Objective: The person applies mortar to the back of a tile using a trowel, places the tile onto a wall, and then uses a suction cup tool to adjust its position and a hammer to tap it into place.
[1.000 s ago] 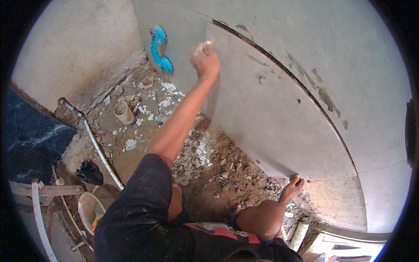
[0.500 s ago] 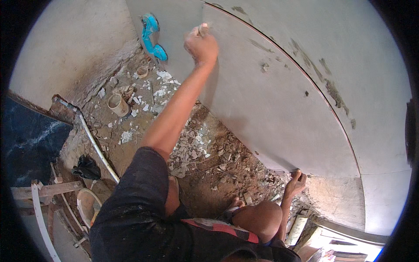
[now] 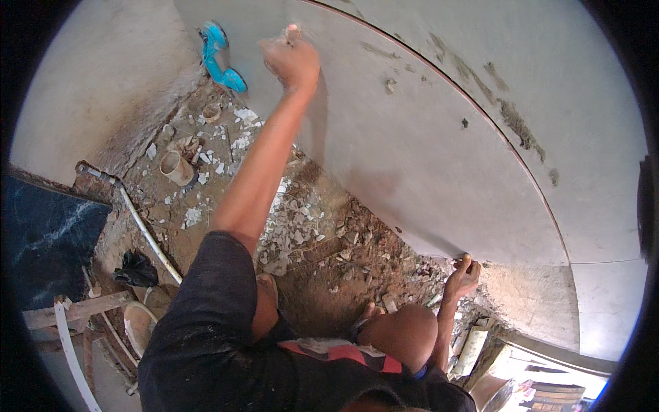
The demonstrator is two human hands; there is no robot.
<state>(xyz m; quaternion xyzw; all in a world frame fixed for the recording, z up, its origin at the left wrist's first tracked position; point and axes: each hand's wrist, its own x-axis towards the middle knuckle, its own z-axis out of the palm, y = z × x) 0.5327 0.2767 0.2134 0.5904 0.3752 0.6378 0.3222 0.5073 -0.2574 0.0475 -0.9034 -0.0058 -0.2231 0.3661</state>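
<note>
Grey slab (image 3: pixel 425 151) against the wall (image 3: pixel 590 137), right of centre. Left hand (image 3: pixel 292 62) at its left end, right hand (image 3: pixel 463 277) at near edge; fingers curled, clamping unclear for both. Probably heavy, stiff, brittle-cornered: support opposite edges.

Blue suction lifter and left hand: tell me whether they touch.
Apart. The head view shows a strip of grey wall panel between the left hand and the blue suction lifter.
</note>
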